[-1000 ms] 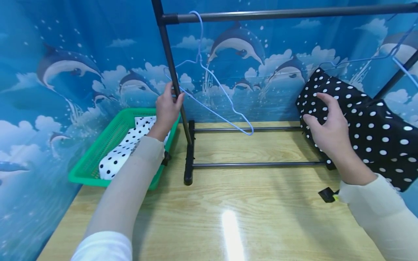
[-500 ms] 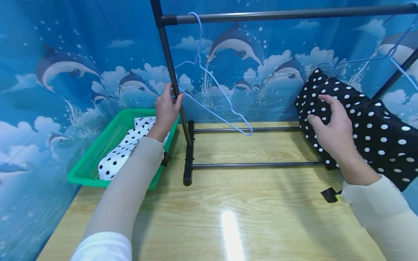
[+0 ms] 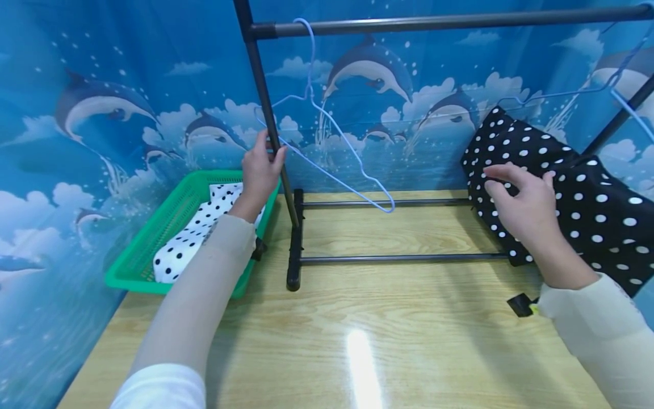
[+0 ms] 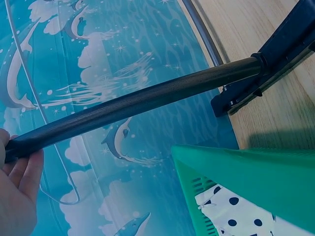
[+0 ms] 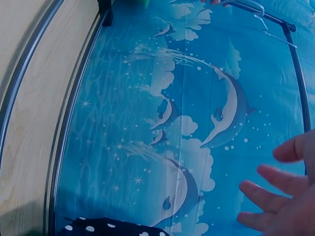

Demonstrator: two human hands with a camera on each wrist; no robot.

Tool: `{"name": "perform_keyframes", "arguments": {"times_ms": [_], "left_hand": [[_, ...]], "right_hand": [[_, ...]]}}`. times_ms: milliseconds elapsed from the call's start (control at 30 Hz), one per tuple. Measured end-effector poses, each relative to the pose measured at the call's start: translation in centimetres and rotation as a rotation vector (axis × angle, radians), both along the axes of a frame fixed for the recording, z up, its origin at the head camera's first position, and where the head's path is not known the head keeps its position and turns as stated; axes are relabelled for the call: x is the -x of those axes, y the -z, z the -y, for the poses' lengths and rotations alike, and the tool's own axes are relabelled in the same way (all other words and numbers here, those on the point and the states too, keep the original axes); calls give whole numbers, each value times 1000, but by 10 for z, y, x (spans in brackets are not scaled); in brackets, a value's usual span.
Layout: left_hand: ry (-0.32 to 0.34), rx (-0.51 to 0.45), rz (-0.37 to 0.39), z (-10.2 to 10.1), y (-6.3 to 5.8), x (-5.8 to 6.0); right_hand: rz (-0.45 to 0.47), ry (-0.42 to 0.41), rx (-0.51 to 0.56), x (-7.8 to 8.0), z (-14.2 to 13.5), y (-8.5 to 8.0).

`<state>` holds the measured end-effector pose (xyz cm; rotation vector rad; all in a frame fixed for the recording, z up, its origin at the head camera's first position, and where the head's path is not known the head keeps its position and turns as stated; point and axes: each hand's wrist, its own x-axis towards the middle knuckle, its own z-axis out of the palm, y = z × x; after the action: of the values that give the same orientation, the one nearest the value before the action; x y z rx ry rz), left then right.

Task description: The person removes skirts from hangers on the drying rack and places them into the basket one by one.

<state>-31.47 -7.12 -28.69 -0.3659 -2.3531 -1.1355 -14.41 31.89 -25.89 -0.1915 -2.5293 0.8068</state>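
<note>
My left hand (image 3: 259,173) grips the left upright post (image 3: 261,85) of a black clothes rack; the left wrist view shows the thumb and fingers (image 4: 30,174) round the post (image 4: 133,102). On the far right, a black cloth with white dots (image 3: 587,199) hangs skewed below a blue hanger (image 3: 562,94). In front of this cloth is my right hand (image 3: 528,207), fingers loosely bent and nothing between them. The right wrist view has its fingers (image 5: 266,196) spread apart, with the cloth's edge (image 5: 113,227) at the bottom. Whether the hand touches the cloth cannot be told.
A bare blue hanger (image 3: 352,142) hangs at the left end of the rack's top rail (image 3: 434,23). Left of the rack stands a green basket (image 3: 120,276) holding a white cloth with black dots (image 3: 191,236). Behind is a dolphin-print curtain (image 3: 214,51); below, a wooden table (image 3: 409,318).
My right hand has shifted slightly right and down, and its index finger and thumb have come closer together. The left hand has stayed on the post.
</note>
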Motion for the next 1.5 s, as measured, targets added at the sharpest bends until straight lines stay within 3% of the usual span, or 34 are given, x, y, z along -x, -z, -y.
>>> {"name": "perform_keyframes", "arguments": {"times_ms": [233,833,1167,1500], "left_hand": [[-3,-3,6,1,0,0],[6,6,-10,1,2,0],[-7,4,-16,-1,1,-2],[-4,0,-7,0,2,0]], "right_hand": [[-41,-43,-39,-1,-6,3],[-42,16,-104,2,-20,3],[-48,41,-87,3,-31,2],[3,74,-24,2,-33,-1]]}}
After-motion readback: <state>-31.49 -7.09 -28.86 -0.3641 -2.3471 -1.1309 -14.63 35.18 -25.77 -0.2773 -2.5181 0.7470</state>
